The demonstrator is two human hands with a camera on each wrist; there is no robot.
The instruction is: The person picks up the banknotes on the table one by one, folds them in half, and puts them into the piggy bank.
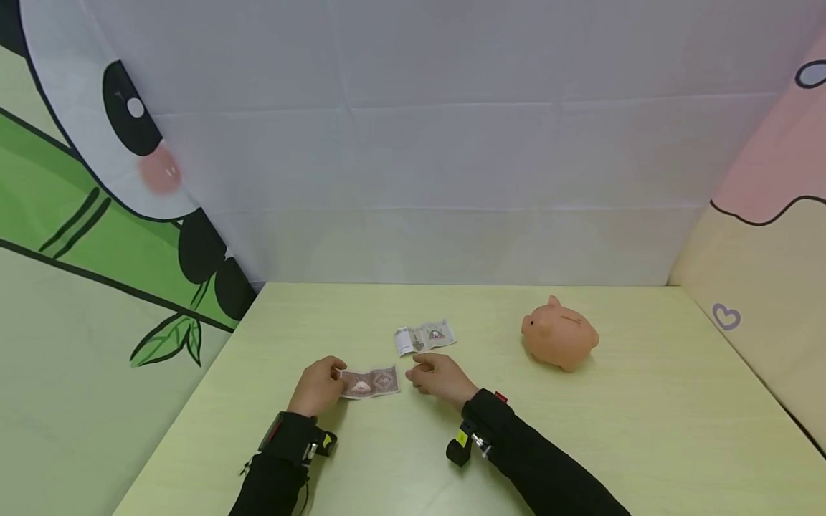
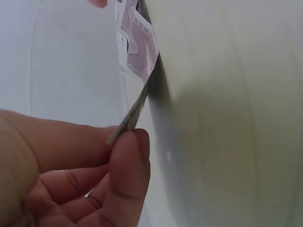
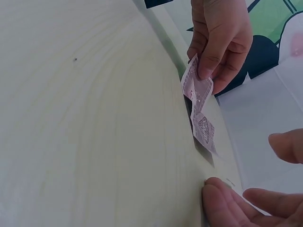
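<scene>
Between thumb and fingers, my left hand (image 1: 319,387) pinches one end of a creased pinkish-brown banknote (image 1: 371,383). In the left wrist view, the pinched end of the banknote (image 2: 137,109) tilts up off the table, and its far part slopes down toward the surface. My right hand (image 1: 442,378) is just right of the note's free end, thumb and fingers apart, with nothing between them. Close beyond the right fingertips lies a second, paler creased banknote (image 1: 426,337) with a white patch at its left end. The right wrist view shows the held note's wavy folds.
A pink piggy bank (image 1: 560,335) with a slot on top stands at the right of the pale wooden table (image 1: 645,430). A white cloth backdrop (image 1: 452,158) rises behind the table, with cartoon-printed panels on both sides.
</scene>
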